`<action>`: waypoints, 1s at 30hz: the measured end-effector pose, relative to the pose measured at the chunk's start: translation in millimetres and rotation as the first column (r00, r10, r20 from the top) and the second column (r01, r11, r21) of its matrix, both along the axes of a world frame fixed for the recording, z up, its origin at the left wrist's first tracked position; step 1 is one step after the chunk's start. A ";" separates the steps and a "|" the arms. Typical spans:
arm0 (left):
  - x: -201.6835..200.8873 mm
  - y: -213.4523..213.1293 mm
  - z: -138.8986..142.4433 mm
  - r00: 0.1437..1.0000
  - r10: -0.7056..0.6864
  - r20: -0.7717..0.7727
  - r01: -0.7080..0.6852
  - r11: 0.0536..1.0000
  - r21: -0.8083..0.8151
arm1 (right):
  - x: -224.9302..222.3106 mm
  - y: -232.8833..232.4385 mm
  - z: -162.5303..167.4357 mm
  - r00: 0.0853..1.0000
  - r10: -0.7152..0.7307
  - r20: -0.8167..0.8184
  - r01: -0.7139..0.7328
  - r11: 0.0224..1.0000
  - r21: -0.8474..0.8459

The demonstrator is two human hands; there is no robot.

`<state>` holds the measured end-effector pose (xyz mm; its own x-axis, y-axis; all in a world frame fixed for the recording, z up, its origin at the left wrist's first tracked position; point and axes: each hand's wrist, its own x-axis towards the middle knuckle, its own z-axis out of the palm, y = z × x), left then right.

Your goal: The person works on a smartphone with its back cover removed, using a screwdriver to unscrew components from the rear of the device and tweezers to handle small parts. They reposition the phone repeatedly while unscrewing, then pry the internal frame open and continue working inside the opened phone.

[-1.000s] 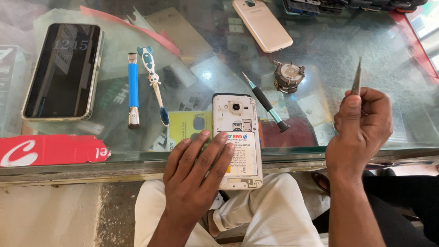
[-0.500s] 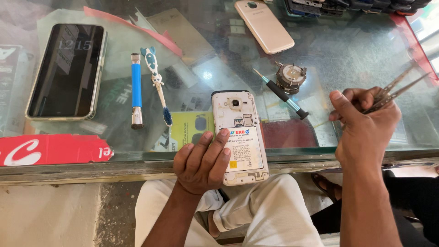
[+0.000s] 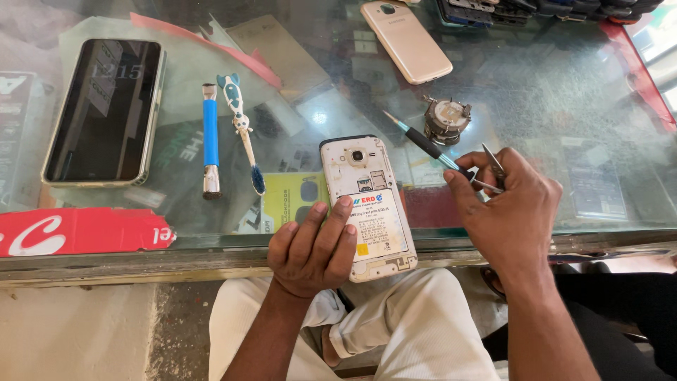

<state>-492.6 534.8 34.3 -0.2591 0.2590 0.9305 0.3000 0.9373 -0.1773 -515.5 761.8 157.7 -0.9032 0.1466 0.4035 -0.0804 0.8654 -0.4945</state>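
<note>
A white phone [image 3: 367,204] with its back cover off lies on the glass counter, its battery showing and its lower end past the counter's front edge. My left hand [image 3: 310,250] grips the phone's lower left side, fingers resting on the battery. My right hand [image 3: 508,212] is to the right of the phone and holds thin metal tweezers [image 3: 493,168]. Its fingertips also touch the near end of a small black and teal screwdriver [image 3: 423,144] that lies on the glass.
On the glass counter [image 3: 564,106] are a black phone [image 3: 106,109] at the left, a blue-handled tool [image 3: 210,137], a toothbrush [image 3: 241,130], a gold phone [image 3: 405,39] at the back and a round metal part [image 3: 446,118]. A red strip [image 3: 77,231] lies along the front edge.
My right hand has come down and to the left with the tweezers, reaching the screwdriver's end. My left hand stays on the white phone, fingers slightly shifted.
</note>
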 end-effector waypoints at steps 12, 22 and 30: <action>-1.6 11.8 3.9 1.000 0.014 0.001 -0.014 1.000 0.021 | -8.9 -0.6 19.2 0.994 0.032 -0.104 -0.069 0.926 -0.372; -6.3 12.1 3.4 1.000 0.023 -0.017 -0.022 1.000 0.022 | -59.6 5.2 23.1 0.998 -0.010 0.064 0.008 0.999 0.032; -7.8 9.4 2.2 1.000 0.013 -0.007 -0.013 1.000 0.026 | -66.7 5.7 21.3 0.995 -0.029 0.092 0.029 1.000 -0.003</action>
<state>-500.4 544.2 36.4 -0.2559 0.2312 0.9386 0.2863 0.9455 -0.1549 -582.2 767.5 179.0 -0.9316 0.1750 0.3187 -0.0094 0.8646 -0.5023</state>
